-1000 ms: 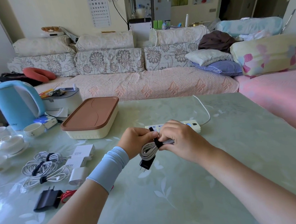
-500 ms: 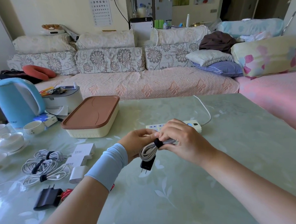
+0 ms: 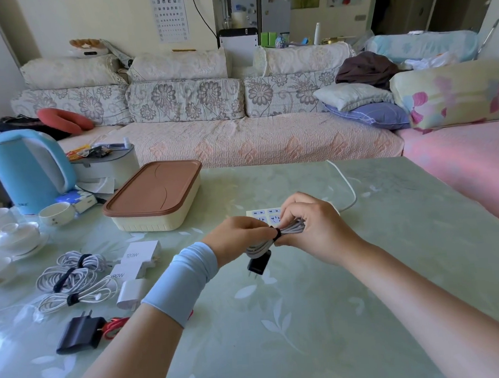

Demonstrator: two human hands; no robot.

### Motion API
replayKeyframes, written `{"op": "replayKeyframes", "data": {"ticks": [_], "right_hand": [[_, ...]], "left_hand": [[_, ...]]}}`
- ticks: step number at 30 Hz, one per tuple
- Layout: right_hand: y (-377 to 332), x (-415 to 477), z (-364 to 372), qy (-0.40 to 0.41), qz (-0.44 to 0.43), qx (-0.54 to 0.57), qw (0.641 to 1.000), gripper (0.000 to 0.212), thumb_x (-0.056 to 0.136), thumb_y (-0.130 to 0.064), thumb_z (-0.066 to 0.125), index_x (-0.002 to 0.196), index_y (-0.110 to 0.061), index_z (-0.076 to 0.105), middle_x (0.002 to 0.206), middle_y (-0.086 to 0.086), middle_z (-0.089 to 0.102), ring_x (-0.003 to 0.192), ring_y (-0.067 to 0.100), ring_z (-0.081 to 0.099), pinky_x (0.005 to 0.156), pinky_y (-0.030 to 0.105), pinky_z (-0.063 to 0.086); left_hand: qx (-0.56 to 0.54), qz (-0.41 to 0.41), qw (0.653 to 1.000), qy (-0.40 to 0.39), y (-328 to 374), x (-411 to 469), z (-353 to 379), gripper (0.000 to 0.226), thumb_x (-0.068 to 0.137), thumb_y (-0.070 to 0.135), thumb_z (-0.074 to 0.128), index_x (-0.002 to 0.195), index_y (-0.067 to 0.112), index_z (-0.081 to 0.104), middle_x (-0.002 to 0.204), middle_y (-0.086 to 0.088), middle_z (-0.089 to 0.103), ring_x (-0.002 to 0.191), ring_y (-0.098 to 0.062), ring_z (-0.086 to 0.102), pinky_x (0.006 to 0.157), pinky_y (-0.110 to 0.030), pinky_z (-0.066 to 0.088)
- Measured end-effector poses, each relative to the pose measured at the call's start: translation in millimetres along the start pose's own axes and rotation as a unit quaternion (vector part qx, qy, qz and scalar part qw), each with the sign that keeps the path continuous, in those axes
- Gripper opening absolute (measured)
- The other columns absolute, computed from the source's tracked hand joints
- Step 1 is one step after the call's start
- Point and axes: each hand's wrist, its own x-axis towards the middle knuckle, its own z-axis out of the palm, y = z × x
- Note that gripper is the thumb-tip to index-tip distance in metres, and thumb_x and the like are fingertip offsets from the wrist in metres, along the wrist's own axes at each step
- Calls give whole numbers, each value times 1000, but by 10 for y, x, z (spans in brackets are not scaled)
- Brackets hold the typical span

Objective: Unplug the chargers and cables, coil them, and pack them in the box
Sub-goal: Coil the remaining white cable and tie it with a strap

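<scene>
Both hands [image 3: 277,234] grip coiled cable [image 3: 291,228] — strapped, seemingly.

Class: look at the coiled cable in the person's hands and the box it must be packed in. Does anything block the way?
Yes. The box has its brown lid on, so the coiled cable, held by both hands, cannot go in. The table between them looks bare.

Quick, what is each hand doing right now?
Left hand: closed on the coiled grey cable.
Right hand: closed on the same cable.
</scene>
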Motion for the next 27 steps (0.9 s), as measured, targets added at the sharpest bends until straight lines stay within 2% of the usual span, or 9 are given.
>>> {"op": "replayKeyframes", "data": {"ticks": [1, 5, 9, 12, 14, 16, 19, 22, 27], "right_hand": [[-5, -2, 13, 7, -16, -12, 1000, 26, 64, -13, 91, 71, -10, 67, 90, -4, 59, 78, 6, 59, 70, 14, 41], [-71, 12, 34, 40, -136, -98, 985, 27, 77, -14, 83, 71, -8, 57, 91, 3, 56, 81, 17, 54, 71, 21, 42], [-145, 36, 23, 59, -188, -161, 967, 30, 76, -11, 83, 71, -7, 54, 91, 6, 57, 82, 23, 53, 72, 29, 45], [-174, 44, 38, 66, -213, -186, 957, 30, 75, -7, 81, 69, -6, 51, 88, 7, 58, 78, 25, 52, 68, 31, 44], [-172, 57, 48, 63, -229, -208, 949, 30, 72, 0, 79, 67, -6, 50, 88, 8, 58, 78, 28, 51, 69, 32, 42], [-150, 77, 40, 38, -216, -218, 951, 28, 67, 4, 77, 69, -7, 51, 90, 7, 58, 81, 28, 51, 70, 32, 42], [-110, 67, -5, -42, -168, -201, 964, 21, 69, -9, 76, 78, -13, 58, 96, 1, 56, 91, 22, 52, 78, 31, 44], [-103, 30, 3, -68, -114, -151, 980, 16, 76, -16, 63, 92, -17, 62, 95, -6, 57, 93, 15, 51, 83, 29, 45], [-20, 70, 40, -116, 25, -127, 985, 39, 89, -31, 70, 125, -19, 65, 106, -7, 59, 108, 13, 50, 96, 27, 39]], "left_hand": [[-16, -9, 1000, -10, -6, -8, -10, 32, 65, 39, 70, 91, 20, 76, 103, -12, 71, 99, -28, 65, 96, -43, 50], [-87, -49, 995, -30, -57, 14, -130, 26, 93, 22, 55, 114, 17, 68, 118, -9, 68, 108, -22, 60, 100, -41, 44], [-76, -19, 994, -76, -134, -6, -254, 36, 78, 36, 63, 106, 15, 70, 111, -8, 69, 108, -21, 61, 106, -37, 42], [-98, -3, 985, -141, -130, -35, -229, 47, 77, 33, 60, 110, 0, 65, 91, -4, 66, 88, -16, 60, 80, -24, 46], [-94, 5, 984, -154, -132, -33, -190, 46, 78, 31, 59, 111, -1, 64, 99, -7, 69, 93, -20, 63, 77, -28, 43], [-55, 17, 988, -143, -116, -31, -171, 34, 82, 31, 60, 105, 7, 68, 106, -9, 72, 94, -24, 66, 75, -31, 45], [119, 32, 991, -51, -119, 19, -173, 18, 81, 36, 67, 81, 18, 70, 79, -5, 69, 67, -17, 54, 60, -26, 39], [261, 44, 964, 28, -167, 52, -138, 14, 75, 38, 73, 74, 27, 64, 68, 6, 61, 58, -13, 49, 56, -23, 42], [305, 76, 949, 24, -107, 28, -54, 15, 71, 35, 73, 79, 27, 64, 77, 5, 66, 64, -15, 55, 61, -24, 48]]}}
